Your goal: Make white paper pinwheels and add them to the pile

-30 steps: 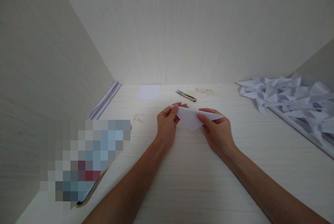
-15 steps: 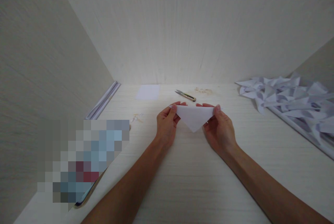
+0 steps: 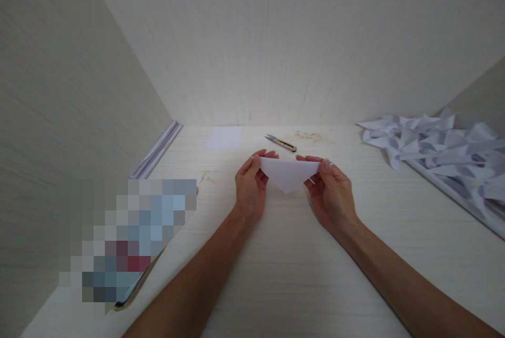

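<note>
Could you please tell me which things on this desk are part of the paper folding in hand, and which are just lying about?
In hand:
folded white paper triangle, pinched by left hand and right hand

Lying about:
thread snips
flat white sheet
heap of folded papers

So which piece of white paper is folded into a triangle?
The paper triangle held between both hands, point down. The small sheet by the back wall lies flat and rectangular.
</note>
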Demonstrator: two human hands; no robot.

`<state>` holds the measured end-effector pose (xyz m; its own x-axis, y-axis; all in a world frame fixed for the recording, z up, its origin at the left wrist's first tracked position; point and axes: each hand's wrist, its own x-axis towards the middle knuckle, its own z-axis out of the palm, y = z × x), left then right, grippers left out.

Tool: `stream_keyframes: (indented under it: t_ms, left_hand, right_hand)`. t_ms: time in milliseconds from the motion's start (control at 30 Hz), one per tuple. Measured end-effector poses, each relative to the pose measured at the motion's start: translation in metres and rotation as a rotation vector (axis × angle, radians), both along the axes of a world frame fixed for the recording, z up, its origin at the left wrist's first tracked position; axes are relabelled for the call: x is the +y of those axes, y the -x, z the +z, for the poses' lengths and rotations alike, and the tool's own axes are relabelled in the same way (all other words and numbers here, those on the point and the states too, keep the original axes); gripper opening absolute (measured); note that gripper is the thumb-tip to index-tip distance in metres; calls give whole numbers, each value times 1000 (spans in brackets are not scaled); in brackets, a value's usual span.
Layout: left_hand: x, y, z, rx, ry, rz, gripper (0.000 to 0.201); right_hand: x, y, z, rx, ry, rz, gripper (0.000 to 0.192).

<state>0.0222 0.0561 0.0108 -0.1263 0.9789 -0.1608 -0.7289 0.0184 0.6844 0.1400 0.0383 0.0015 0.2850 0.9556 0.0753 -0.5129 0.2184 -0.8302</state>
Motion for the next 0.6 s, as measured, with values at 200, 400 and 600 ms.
stream_keyframes:
  t_ms: [200,400,600]
  left_hand:
    - [-1,2,0,-43,21,13,13]
    - [5,13,-1,-97,29,73,17]
    - [0,3,3,50,-109,-126,46]
  right_hand:
    - [-1,2,0,-23,-3,4,21]
    - [1,-3,0,20,32,-108,22]
    - [0,-1,2,-5,11,-115,22]
